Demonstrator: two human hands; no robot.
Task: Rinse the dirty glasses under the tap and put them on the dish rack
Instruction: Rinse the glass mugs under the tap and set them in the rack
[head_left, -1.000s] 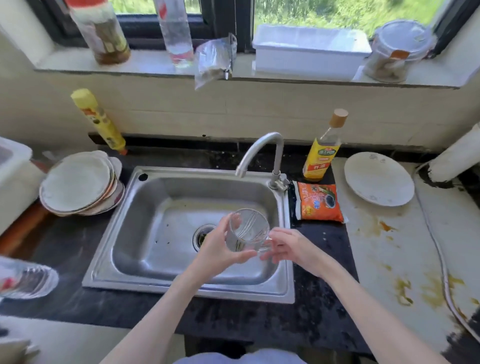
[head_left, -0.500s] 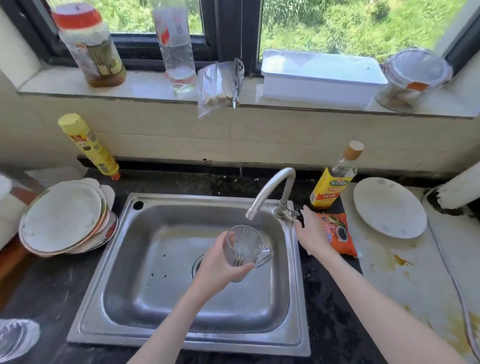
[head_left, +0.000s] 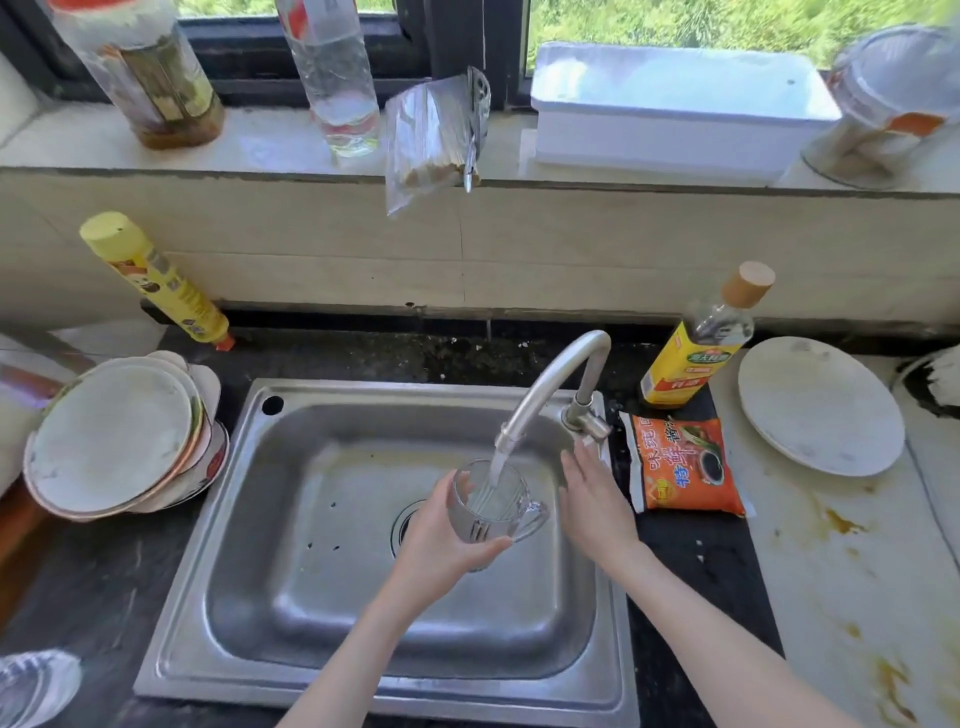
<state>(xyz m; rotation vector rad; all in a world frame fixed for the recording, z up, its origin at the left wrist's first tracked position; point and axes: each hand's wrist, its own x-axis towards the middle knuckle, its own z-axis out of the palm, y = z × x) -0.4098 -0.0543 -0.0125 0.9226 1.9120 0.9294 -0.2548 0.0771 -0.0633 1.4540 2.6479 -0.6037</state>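
While half a second ago the tap ran dry, water now streams from its spout, and that is the main change. Across the black counter (head_left: 691, 582) the steel sink (head_left: 322, 525) takes up the middle, its drain partly hidden behind the left hand. On the counter's left edge sits a stack of dirty plates (head_left: 111, 441), with a yellow bottle (head_left: 156, 280) leaning on the wall behind it; on the right lies a single white plate (head_left: 821, 405), and between it and the sink an orange sauce packet (head_left: 685, 467) lies just in front of an oil bottle (head_left: 698, 348). The curved tap (head_left: 558, 379) rises from the sink's back right corner, and the stream from its spout falls straight into the glass mug (head_left: 488, 509), which is held over the basin, directly beneath the spout and tilted slightly, its handle pointing right. Earlier the mug hung a little short of the spout. The left hand (head_left: 441, 540) grips the mug from the left and below, thumb wrapped across the front of the glass. The right hand (head_left: 592, 499) was on the tap lever half a second ago; now it has come off it and hovers just right of the mug, fingers straight and together, holding nothing, fingertips near the tap's base.
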